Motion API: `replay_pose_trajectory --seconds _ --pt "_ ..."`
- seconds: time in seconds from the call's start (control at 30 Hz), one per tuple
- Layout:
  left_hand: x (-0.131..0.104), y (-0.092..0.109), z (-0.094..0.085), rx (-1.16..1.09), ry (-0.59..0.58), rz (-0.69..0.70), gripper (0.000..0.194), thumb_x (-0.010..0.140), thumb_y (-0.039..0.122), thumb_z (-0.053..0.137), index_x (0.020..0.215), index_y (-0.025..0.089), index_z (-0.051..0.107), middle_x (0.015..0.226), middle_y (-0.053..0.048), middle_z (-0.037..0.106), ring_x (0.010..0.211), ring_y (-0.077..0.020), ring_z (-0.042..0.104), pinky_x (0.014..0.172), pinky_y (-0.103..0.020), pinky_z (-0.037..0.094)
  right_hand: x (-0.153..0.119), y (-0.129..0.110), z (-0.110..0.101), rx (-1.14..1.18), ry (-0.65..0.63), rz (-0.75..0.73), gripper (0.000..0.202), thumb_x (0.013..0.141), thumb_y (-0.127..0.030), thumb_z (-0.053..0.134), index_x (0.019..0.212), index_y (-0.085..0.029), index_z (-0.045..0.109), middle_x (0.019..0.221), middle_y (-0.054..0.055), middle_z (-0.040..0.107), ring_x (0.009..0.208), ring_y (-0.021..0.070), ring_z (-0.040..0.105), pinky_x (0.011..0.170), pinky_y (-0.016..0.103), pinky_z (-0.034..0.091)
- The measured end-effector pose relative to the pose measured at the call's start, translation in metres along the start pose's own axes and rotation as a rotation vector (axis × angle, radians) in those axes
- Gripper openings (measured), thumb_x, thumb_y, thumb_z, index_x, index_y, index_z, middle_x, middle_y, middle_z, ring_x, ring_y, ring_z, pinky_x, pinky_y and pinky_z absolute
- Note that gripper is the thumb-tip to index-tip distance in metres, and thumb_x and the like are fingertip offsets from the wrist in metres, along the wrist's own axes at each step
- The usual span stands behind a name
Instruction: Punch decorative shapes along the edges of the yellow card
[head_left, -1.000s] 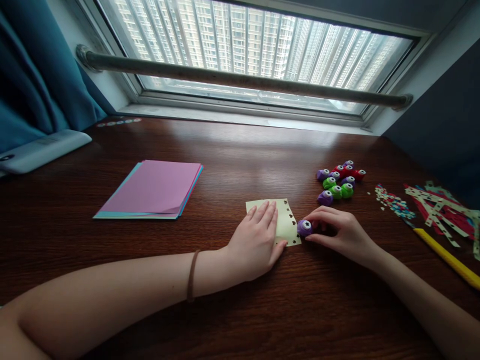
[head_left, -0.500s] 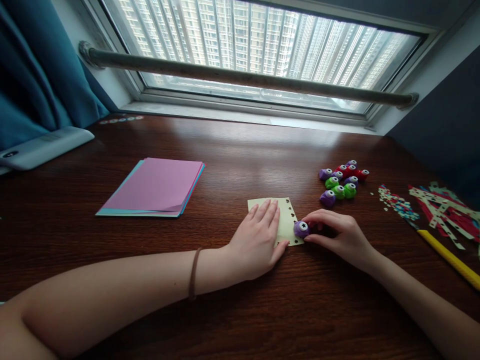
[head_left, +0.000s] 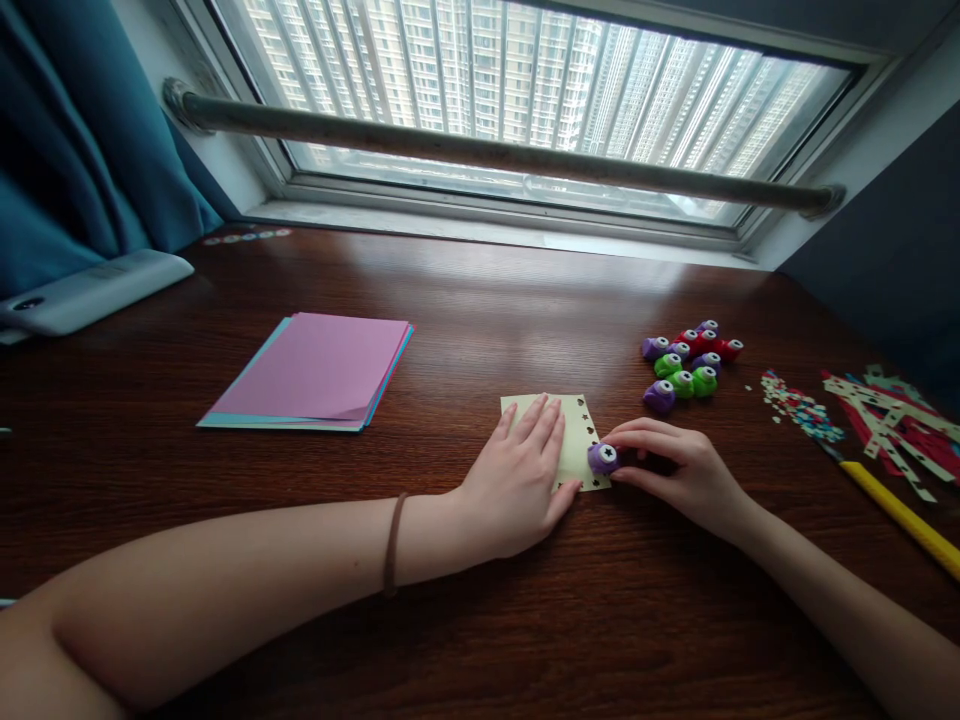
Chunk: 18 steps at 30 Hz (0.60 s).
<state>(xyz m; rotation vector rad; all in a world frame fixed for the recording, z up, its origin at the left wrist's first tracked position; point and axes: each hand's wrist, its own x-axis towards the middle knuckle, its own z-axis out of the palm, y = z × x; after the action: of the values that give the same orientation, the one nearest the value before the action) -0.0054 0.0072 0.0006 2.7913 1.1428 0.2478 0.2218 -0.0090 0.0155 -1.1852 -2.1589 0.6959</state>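
Note:
A pale yellow sheet of paper (head_left: 574,440) lies on the brown table, with small shapes cut out along its right and lower edges. My left hand (head_left: 517,480) rests flat on it, fingers stretched out, covering much of its left part. At the paper's right edge sits a purple craft punch (head_left: 602,459) with a dark star on its white button. My right hand (head_left: 671,470) grips the punch from the right between thumb and fingers. Whether the paper reaches into the punch's slot is hidden.
Several purple, red and green punches (head_left: 682,368) stand beyond my right hand. Farther right lie paper confetti (head_left: 802,408), cut paper strips (head_left: 892,425) and a yellow stick-like object (head_left: 900,515). A stack of coloured paper (head_left: 315,370) is at left, near a whitish device (head_left: 105,290).
Both hands, the paper and the punch keep nearly the same arrangement. The whole view has shifted slightly.

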Motion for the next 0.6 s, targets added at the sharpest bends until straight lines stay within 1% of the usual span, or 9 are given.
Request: replay_pose_trajectory --seconds 0.07,0.1,0.17,0.23,0.27,0.37,0.5,0.6 --pt "0.0 0.0012 -0.0013 -0.008 0.029 -0.004 0.066 0.09 0.047 0.038 0.14 0.006 0.023 0.144 -0.016 0.012 0.133 -0.03 0.003 0.107 -0.048 0.011 0.0001 0.0002 -0.0003 -0.003 -0.005 -0.004 0.025 0.078 -0.025 0.063 0.103 -0.021 0.062 0.1 0.004 0.06 0.088 0.014 0.057 0.072 0.024 0.047" --pt "-0.0001 0.0019 -0.0023 -0.013 0.048 -0.001 0.066 0.089 0.044 0.042 0.141 0.011 0.02 0.145 -0.015 0.008 0.133 -0.0321 0.001 0.106 -0.051 0.011 0.0001 0.0002 -0.0004 -0.005 -0.009 -0.004 0.027 0.078 -0.026 0.064 0.104 -0.021 0.061 0.101 0.004 0.06 0.088 0.0145 0.057 0.072 0.024 0.047" --pt "-0.0005 0.0033 -0.0047 -0.026 0.084 0.027 0.066 0.087 0.04 0.048 0.143 0.024 0.014 0.146 -0.011 0.001 0.132 -0.0365 0.0 0.103 -0.057 0.012 0.0 0.0002 -0.0005 -0.015 -0.001 -0.003 0.032 0.077 -0.028 0.065 0.107 -0.02 0.059 0.102 0.005 0.06 0.086 0.015 0.057 0.07 0.025 0.048" --pt "-0.001 0.0041 -0.0068 -0.04 0.103 0.073 0.064 0.088 0.038 0.049 0.141 0.035 0.013 0.147 -0.008 -0.004 0.131 -0.0391 -0.001 0.1 -0.061 0.012 -0.0002 -0.0001 -0.0003 -0.026 0.008 0.005 0.034 0.076 -0.029 0.066 0.107 -0.019 0.058 0.103 0.006 0.06 0.084 0.0153 0.056 0.067 0.025 0.048" --pt "-0.0011 0.0042 -0.0074 -0.044 0.108 0.093 0.063 0.089 0.038 0.049 0.14 0.038 0.014 0.147 -0.007 -0.004 0.131 -0.0398 -0.002 0.1 -0.062 0.012 -0.0003 -0.0003 0.0001 -0.032 0.01 0.01 0.034 0.075 -0.029 0.066 0.106 -0.018 0.058 0.103 0.006 0.06 0.084 0.0156 0.056 0.068 0.026 0.048" --pt "-0.0008 0.0035 -0.007 -0.046 0.108 0.123 0.061 0.088 0.041 0.05 0.139 0.042 0.016 0.147 -0.006 -0.003 0.13 -0.0409 -0.002 0.098 -0.064 0.011 -0.0003 -0.0009 0.0016 -0.039 0.004 0.025 0.03 0.076 -0.03 0.065 0.104 -0.018 0.06 0.103 0.007 0.06 0.089 0.0173 0.056 0.071 0.027 0.048" --pt "0.001 0.0016 -0.0048 -0.047 0.091 0.142 0.058 0.088 0.045 0.05 0.137 0.044 0.02 0.147 -0.005 0.0 0.13 -0.0408 -0.003 0.098 -0.065 0.009 0.0 -0.0008 0.0037 -0.04 0.018 0.019 0.028 0.077 -0.028 0.064 0.103 -0.018 0.06 0.101 0.007 0.06 0.092 0.0177 0.055 0.076 0.029 0.047" --pt "0.0017 0.0009 -0.0044 -0.055 0.076 0.149 0.055 0.088 0.048 0.047 0.137 0.044 0.021 0.147 -0.004 0.003 0.131 -0.0402 -0.003 0.098 -0.065 0.01 -0.0007 -0.0006 0.0037 -0.032 0.008 0.029 0.033 0.076 -0.028 0.066 0.106 -0.019 0.057 0.101 0.006 0.059 0.087 0.0161 0.055 0.072 0.027 0.047"
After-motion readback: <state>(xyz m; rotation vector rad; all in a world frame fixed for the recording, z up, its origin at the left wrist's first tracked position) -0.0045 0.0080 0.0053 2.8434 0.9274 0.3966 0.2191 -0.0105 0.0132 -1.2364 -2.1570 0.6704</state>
